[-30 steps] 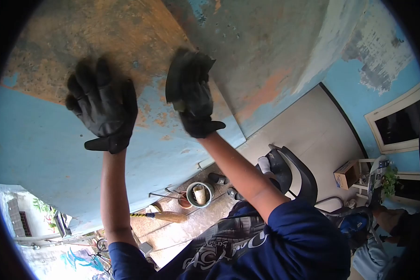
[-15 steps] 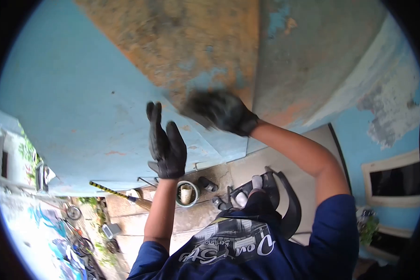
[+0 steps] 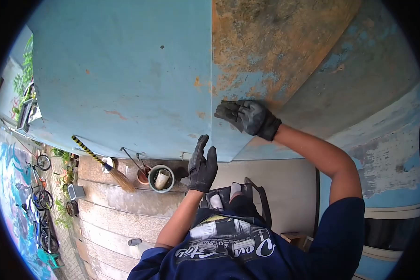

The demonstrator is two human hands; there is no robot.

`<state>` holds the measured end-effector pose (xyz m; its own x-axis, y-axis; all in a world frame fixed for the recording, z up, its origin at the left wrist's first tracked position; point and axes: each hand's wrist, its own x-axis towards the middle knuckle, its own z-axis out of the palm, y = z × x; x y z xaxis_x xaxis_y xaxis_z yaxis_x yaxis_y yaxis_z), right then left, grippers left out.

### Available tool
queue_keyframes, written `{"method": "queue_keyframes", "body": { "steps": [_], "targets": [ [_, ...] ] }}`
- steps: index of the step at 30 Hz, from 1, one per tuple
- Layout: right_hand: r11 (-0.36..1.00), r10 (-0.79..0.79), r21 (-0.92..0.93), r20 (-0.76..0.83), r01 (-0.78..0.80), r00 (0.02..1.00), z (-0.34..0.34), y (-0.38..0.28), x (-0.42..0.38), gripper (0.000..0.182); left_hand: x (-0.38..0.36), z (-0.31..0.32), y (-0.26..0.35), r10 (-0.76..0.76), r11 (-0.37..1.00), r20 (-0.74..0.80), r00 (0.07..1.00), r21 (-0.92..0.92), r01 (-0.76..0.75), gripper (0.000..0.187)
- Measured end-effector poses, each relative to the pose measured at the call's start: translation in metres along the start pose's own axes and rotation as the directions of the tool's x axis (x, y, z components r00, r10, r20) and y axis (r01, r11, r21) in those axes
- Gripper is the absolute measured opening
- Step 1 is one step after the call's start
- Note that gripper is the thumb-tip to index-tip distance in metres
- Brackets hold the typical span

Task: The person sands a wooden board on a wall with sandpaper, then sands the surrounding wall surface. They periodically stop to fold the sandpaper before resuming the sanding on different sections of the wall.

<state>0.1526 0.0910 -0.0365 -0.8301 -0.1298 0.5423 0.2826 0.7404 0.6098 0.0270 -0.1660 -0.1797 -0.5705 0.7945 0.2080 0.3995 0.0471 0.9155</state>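
Observation:
My right hand point(image 3: 255, 119), in a black glove, presses a dark flat piece of sandpaper point(image 3: 226, 110) against the wall, close to the corner where two faces meet. Above it, a rough patch of bare brown-orange surface point(image 3: 275, 42) shows remnants of blue paint. My left hand point(image 3: 201, 165), gloved as well, is raised below and left of the right one. Its fingers are stretched out and hold nothing. Beside it rises the blue painted wall point(image 3: 126, 93), with small chips and scuffs.
My feet are on a black chair point(image 3: 261, 198). Left of it stand a round bucket point(image 3: 161, 178) holding a pale container, and a broom point(image 3: 121, 179) leaning by the wall. Steps point(image 3: 112, 217), potted plants and bicycles point(image 3: 44, 200) lie further left. A window point(image 3: 387, 228) is at right.
My view has turned, so the wall corner stands more upright. The right hand, blurred before, now shows sharply against the wall. My left hand appears lower and further right, still stretched out.

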Motion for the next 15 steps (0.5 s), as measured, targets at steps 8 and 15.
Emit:
{"method": "queue_keyframes", "body": {
  "steps": [8, 15],
  "targets": [
    [0.972, 0.19, 0.166, -0.143, -0.165, 0.971, -0.071, 0.096, 0.056, 0.011, -0.026, -0.016, -0.033, -0.119, 0.987, 0.024, 0.993, 0.108, 0.116, 0.041],
    [0.402, -0.27, -0.856, 0.229, 0.326, 0.935, 0.019, -0.041, -0.035, 0.044, -0.036, -0.027, -0.033, -0.137, 0.983, 0.02, 0.99, 0.129, 0.133, 0.045]
  ]
}}
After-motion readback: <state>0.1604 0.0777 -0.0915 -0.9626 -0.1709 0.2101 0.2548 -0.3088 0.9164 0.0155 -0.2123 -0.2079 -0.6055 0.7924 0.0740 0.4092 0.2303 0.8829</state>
